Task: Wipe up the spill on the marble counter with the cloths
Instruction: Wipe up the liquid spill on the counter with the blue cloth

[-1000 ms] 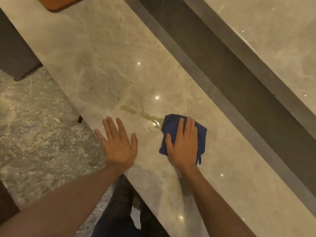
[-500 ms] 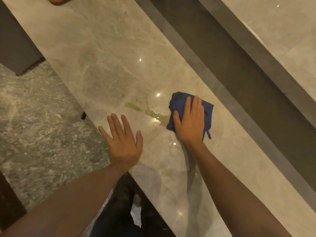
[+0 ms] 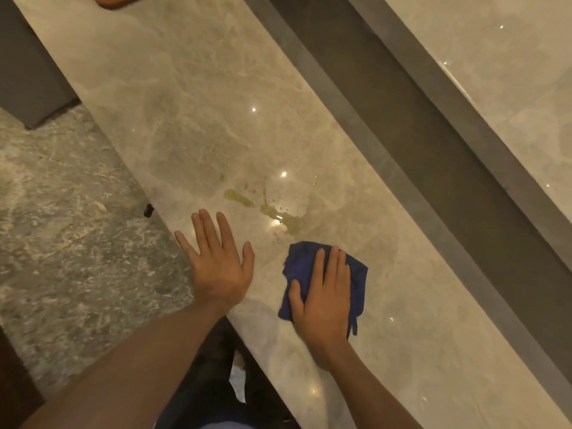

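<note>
A yellowish-green spill [image 3: 272, 209] lies in streaks and droplets on the beige marble counter [image 3: 192, 97], with a thin wet smear around it. A crumpled dark blue cloth [image 3: 301, 264] lies on the counter just below and right of the spill. My right hand [image 3: 325, 298] presses flat on top of the cloth, fingers pointing toward the spill. My left hand [image 3: 216, 264] rests flat on the bare counter near its front edge, fingers spread, holding nothing. Only one cloth is in view.
A dark grey ledge [image 3: 387, 134] runs along the counter's far side, with a second pale surface [image 3: 495, 72] beyond it. The speckled grey floor [image 3: 62, 227] lies to the left, with a small black object [image 3: 148, 210] by the counter edge. An orange-brown object [image 3: 114, 1] pokes in at the top.
My right hand has pulled the blue cloth back toward me, away from the spill, leaving a wet smear. The left hand has stayed flat in place.
</note>
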